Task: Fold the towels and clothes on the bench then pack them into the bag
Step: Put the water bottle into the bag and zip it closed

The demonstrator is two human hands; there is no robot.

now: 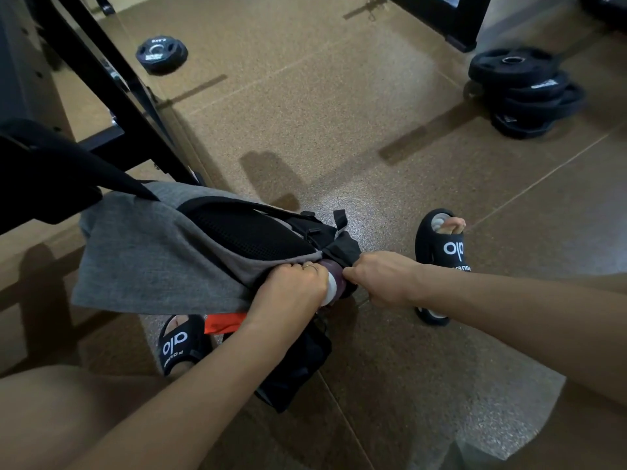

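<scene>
A grey and black backpack (163,252) lies tilted between my knees, with its black mesh back panel (244,232) facing up. My left hand (291,290) grips the grey fabric at the bag's lower corner. My right hand (380,279) pinches the black fabric (342,249) just right of it. Between the two hands a dark purple bottle with a white end (330,286) sticks out of the bag's side. An orange piece (224,322) shows under the bag. A black cloth (51,174) hangs at the left.
My feet in black slides (441,252) (179,344) stand on the brown speckled floor. A black bench frame (112,86) rises at the left. One weight plate (162,54) lies far left, and a stack of plates (526,89) sits at the right.
</scene>
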